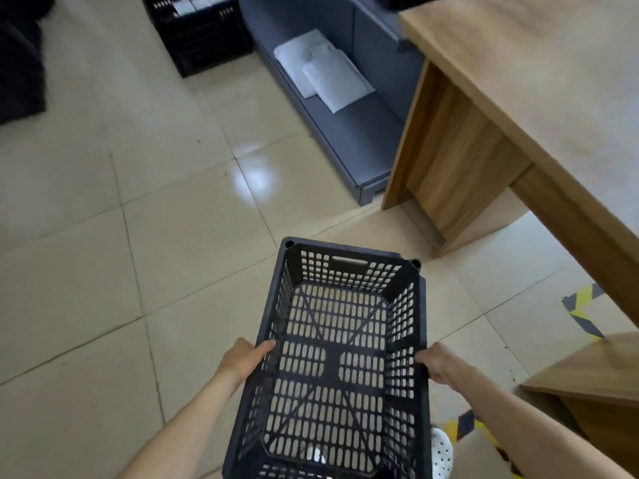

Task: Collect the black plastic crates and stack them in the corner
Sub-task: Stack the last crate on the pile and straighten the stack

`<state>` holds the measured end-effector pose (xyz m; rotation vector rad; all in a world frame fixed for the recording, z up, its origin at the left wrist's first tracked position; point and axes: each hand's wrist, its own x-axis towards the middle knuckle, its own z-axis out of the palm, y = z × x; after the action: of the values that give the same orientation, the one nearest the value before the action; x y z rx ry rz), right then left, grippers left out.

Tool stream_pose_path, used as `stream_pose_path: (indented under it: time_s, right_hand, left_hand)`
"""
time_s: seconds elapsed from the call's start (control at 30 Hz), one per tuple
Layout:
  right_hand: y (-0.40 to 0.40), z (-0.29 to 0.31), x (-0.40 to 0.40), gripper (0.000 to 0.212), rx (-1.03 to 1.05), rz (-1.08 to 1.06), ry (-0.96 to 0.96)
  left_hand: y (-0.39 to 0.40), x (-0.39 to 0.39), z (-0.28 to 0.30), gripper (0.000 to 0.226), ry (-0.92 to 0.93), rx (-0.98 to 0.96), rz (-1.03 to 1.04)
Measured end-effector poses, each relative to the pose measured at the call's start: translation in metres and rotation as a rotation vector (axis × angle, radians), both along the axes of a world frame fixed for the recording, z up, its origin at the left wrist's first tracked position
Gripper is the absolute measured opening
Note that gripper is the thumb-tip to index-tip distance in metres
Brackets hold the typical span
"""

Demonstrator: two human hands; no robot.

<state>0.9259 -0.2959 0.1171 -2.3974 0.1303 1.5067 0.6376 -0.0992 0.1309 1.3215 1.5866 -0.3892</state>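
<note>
An empty black plastic crate (332, 361) with perforated walls and floor is held in front of me above the tiled floor, its open top toward the camera. My left hand (242, 357) grips its left rim. My right hand (435, 363) grips its right rim. A second black crate (204, 36) stands on the floor at the far top, beside a grey cabinet, with pale items lying in it.
A low grey shelf unit (349, 140) with folded white packets (325, 70) runs along the top centre. A wooden desk (518, 98) fills the right side. Another wooden surface (594, 371) is at lower right, with yellow-black floor tape (581, 312) nearby. Dark cloth (20, 63) lies at far left.
</note>
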Motion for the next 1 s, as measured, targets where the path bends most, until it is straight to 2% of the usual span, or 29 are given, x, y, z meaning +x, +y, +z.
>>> stream_pose_path:
  time_s: [0.13, 0.2, 0.37, 0.43, 0.53, 0.6, 0.7, 0.8, 0.87, 0.97, 1.0]
  right_hand:
    - [0.054, 0.087, -0.009, 0.022, 0.105, 0.163, 0.002]
    - [0.084, 0.144, -0.02, 0.012, 0.178, 0.156, 0.072]
    - [0.155, 0.275, -0.049, 0.002, 0.289, 0.279, 0.124]
    - [0.181, 0.323, -0.065, 0.011, 0.285, 0.388, 0.085]
    - [0.22, 0.389, -0.091, 0.015, 0.309, 0.702, -0.035]
    - [0.239, 0.437, -0.109, 0.011, 0.359, 0.805, -0.095]
    - [0.266, 0.502, -0.134, 0.015, 0.436, 0.882, -0.213]
    - [0.289, 0.545, -0.153, 0.026, 0.467, 1.006, -0.357]
    - [0.308, 0.556, -0.16, 0.028, 0.485, 1.079, -0.408]
    - [0.339, 0.548, -0.168, 0.014, 0.514, 1.151, -0.36]
    - [0.346, 0.545, -0.173, 0.016, 0.524, 1.176, -0.328]
  left_hand:
    - [0.039, -0.025, 0.092, 0.049, 0.101, 0.146, -0.179]
    - [0.06, -0.045, 0.135, 0.056, 0.11, 0.191, -0.212]
    - [0.095, -0.101, 0.25, 0.04, 0.06, 0.331, -0.143]
    - [0.096, -0.126, 0.294, 0.033, 0.013, 0.381, -0.063]
    - [0.09, -0.163, 0.35, 0.022, -0.039, 0.467, 0.034]
    - [0.087, -0.188, 0.383, 0.026, -0.007, 0.532, 0.034]
    - [0.089, -0.219, 0.424, 0.035, 0.034, 0.614, 0.111]
    - [0.092, -0.234, 0.457, 0.03, 0.047, 0.718, 0.178]
    - [0.092, -0.241, 0.473, 0.037, 0.071, 0.791, 0.224]
    - [0.087, -0.253, 0.487, 0.036, 0.117, 0.822, 0.298]
    - [0.082, -0.257, 0.491, 0.036, 0.133, 0.828, 0.319]
